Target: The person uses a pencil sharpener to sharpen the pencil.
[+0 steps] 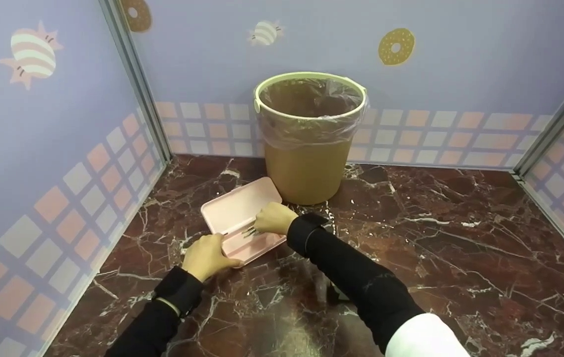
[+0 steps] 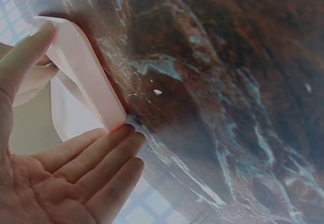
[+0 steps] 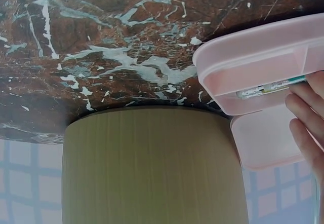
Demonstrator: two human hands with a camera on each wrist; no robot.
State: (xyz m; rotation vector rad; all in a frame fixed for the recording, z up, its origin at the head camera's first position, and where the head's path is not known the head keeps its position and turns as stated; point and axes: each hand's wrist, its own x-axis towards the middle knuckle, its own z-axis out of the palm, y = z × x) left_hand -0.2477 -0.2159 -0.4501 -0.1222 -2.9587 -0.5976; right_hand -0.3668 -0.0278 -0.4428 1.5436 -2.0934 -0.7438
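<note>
A pink pencil case (image 1: pixel 237 248) lies on the marbled tabletop with its lid (image 1: pixel 242 204) raised at the back. My left hand (image 1: pixel 206 256) holds the case's left end, its thumb on the near side. In the left wrist view, the left thumb and fingers span the end of the case (image 2: pixel 83 64). My right hand (image 1: pixel 273 218) reaches into the case, fingers curled over several slim pens (image 1: pixel 249 231) whose tips show at its left. From the right wrist, those pens (image 3: pixel 268 87) lie along the back compartment under the right fingers (image 3: pixel 306 105).
A tan trash bin (image 1: pixel 306 168) with a clear plastic liner (image 1: pixel 311 134) stands right behind the case, close to the lid. Patterned panels (image 1: pixel 202 64) enclose the marbled tabletop (image 1: pixel 450 223) at the back and on both sides.
</note>
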